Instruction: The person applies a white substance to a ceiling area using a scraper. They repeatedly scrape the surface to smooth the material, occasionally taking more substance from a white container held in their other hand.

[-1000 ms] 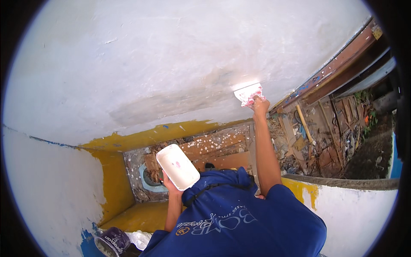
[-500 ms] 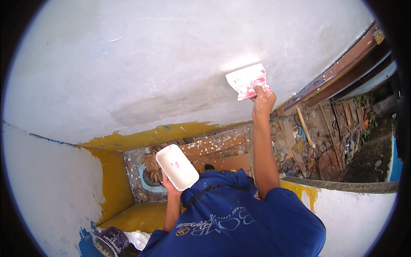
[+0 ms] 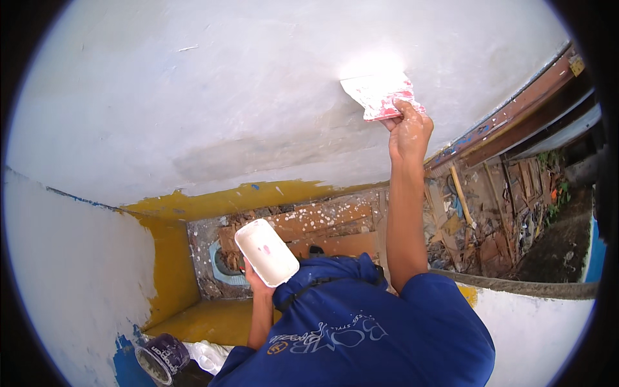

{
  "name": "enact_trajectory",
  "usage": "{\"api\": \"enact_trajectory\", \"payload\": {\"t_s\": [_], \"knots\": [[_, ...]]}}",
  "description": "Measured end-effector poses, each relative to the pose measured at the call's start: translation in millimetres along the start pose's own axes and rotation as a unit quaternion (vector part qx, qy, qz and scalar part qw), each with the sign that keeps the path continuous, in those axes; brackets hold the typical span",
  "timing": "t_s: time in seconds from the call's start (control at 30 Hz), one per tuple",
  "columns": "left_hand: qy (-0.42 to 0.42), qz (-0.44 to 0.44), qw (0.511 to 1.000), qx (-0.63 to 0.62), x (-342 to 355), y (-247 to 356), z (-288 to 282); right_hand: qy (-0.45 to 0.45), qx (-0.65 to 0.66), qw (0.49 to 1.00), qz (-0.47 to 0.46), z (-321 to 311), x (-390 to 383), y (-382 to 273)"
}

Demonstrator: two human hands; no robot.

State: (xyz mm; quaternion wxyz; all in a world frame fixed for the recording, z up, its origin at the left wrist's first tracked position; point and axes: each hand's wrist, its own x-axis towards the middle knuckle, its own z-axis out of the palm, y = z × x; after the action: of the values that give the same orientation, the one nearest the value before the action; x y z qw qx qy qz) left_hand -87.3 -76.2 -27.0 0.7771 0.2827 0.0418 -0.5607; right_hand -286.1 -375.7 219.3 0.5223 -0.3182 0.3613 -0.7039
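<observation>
My right hand (image 3: 409, 132) grips a wide, flat scraper (image 3: 380, 95), smeared white and pink, against the pale wall (image 3: 258, 77) at upper right of centre. A bright white patch surrounds the scraper's top edge, and a greyer smudged band runs along the wall below and left of it. My left hand (image 3: 255, 274) holds a white rectangular container (image 3: 267, 251) low in the centre, beside my blue shirt. Its inside shows a small pink smear; its fingers are partly hidden behind it.
Yellow and white painted walls (image 3: 171, 258) form a corner at left. A squat toilet (image 3: 227, 274) sits among debris and boards. A dark bucket (image 3: 161, 360) with white bags stands lower left. Rubble with a wooden stick (image 3: 461, 197) lies right, beyond a low wall's edge (image 3: 535, 284).
My right hand and the scraper have moved up the wall, ending slightly farther right. My left hand and the container have stayed nearly still.
</observation>
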Motion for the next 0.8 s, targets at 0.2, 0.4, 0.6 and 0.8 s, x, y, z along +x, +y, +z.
{"api": "enact_trajectory", "payload": {"t_s": [0.2,0.4,0.6,0.8], "knots": [[-0.027,0.001,0.999,0.021,-0.9,-1.3,4.2,0.119,-0.005,0.993,-0.014,-69.1,-17.8,37.8],[-0.017,0.008,1.000,0.011,-1.9,0.6,6.5,0.147,-0.051,0.969,0.193,-103.3,-13.1,154.9],[-0.037,0.025,0.998,0.045,-4.8,4.9,8.0,0.074,-0.020,0.992,0.097,-56.3,-4.8,117.0],[-0.002,-0.002,1.000,0.001,-5.4,-1.4,-7.5,0.007,0.046,0.999,0.027,-5.6,-17.5,43.2]]}}
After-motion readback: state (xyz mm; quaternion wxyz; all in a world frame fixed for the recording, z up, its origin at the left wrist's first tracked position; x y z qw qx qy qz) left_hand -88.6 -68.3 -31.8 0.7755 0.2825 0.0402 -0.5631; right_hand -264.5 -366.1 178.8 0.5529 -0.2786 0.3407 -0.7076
